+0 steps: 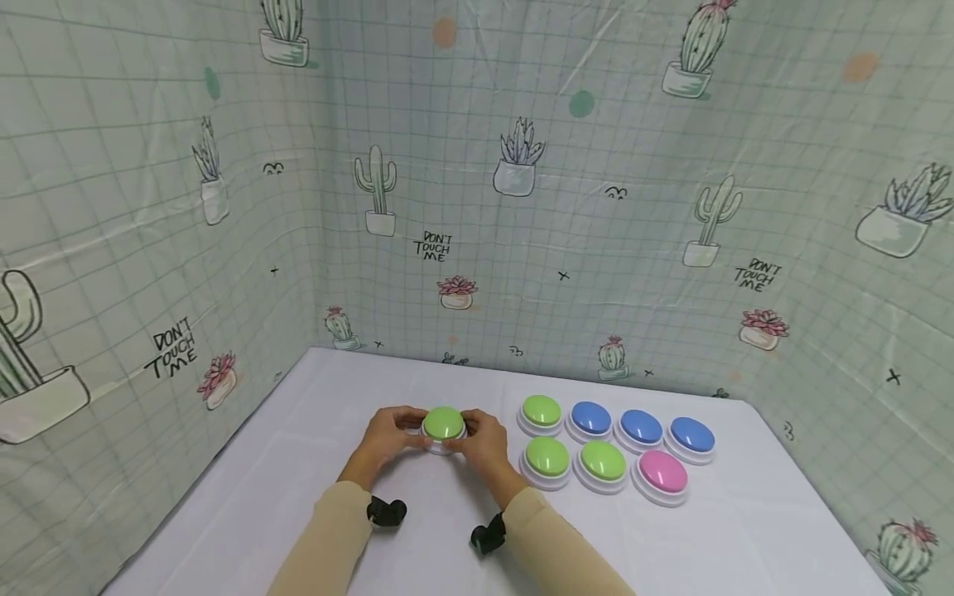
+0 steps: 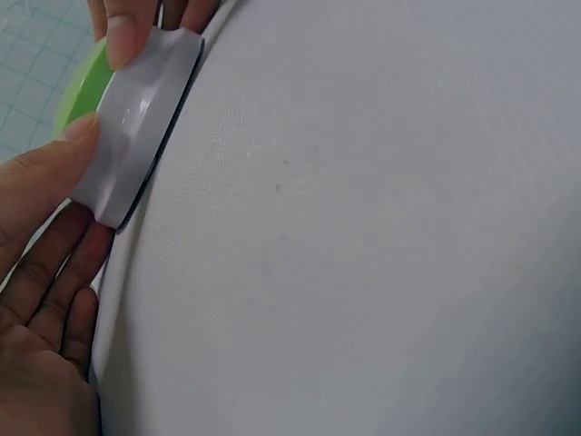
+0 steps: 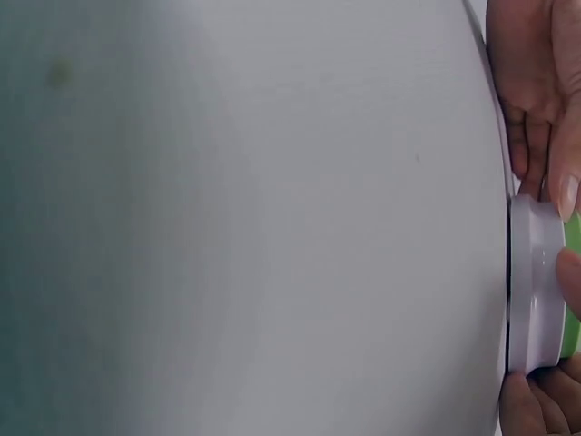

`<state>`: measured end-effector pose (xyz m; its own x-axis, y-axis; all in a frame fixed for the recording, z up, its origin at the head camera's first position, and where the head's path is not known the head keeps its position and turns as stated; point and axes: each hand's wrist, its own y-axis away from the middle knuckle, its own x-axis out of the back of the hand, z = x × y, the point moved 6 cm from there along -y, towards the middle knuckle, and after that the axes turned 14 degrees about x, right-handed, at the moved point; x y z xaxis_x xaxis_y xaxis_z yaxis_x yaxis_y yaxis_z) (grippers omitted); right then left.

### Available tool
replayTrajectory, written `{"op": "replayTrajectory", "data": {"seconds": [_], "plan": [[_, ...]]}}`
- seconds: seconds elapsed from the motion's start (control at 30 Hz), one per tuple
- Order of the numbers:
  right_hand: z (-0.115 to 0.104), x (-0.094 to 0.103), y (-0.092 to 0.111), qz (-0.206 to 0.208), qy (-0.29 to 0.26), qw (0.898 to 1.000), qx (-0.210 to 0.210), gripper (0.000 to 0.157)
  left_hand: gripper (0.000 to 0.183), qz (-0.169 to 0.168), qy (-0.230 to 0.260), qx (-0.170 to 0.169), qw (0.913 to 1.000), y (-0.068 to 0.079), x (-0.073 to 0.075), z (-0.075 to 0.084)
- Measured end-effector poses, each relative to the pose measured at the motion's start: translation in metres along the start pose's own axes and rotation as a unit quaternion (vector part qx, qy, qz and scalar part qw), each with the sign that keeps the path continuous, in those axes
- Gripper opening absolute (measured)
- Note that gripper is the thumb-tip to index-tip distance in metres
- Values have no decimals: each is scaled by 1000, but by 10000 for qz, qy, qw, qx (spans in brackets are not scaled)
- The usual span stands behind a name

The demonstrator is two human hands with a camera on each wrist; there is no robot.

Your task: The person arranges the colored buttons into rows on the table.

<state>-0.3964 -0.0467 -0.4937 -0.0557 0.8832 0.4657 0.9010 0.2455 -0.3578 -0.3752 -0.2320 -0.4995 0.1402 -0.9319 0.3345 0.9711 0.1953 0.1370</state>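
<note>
Both hands grip a push button with a green dome (image 1: pixel 443 423) and a white round base, one from each side. My left hand (image 1: pixel 386 436) has its thumb on the near left of the button. From the other side my right hand (image 1: pixel 483 443) holds it, thumb at the near right. In the left wrist view the white base (image 2: pixel 136 127) sits low at the table, with the left thumb (image 2: pixel 64 163) against the edge of the dome. The right wrist view shows fingers at both ends of the base (image 3: pixel 536 282).
To the right stand two rows of similar buttons. The back row has a green button (image 1: pixel 542 410) and three blue buttons (image 1: pixel 591 418); the front row has two green ones and a pink button (image 1: pixel 662 472). Printed cloth walls (image 1: pixel 477 207) enclose the white table (image 1: pixel 246 505).
</note>
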Motion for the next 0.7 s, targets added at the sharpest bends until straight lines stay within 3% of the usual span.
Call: {"op": "replayTrajectory", "data": {"seconds": [0.33,0.7], "plan": [[0,5,12,42,-189,9995,-264,58,42,109,46,16,9999,9,-4,-3],[-4,13,24,226,-48,9993,-282,55,43,179,243,-69,9995,27,-11,-2]]}}
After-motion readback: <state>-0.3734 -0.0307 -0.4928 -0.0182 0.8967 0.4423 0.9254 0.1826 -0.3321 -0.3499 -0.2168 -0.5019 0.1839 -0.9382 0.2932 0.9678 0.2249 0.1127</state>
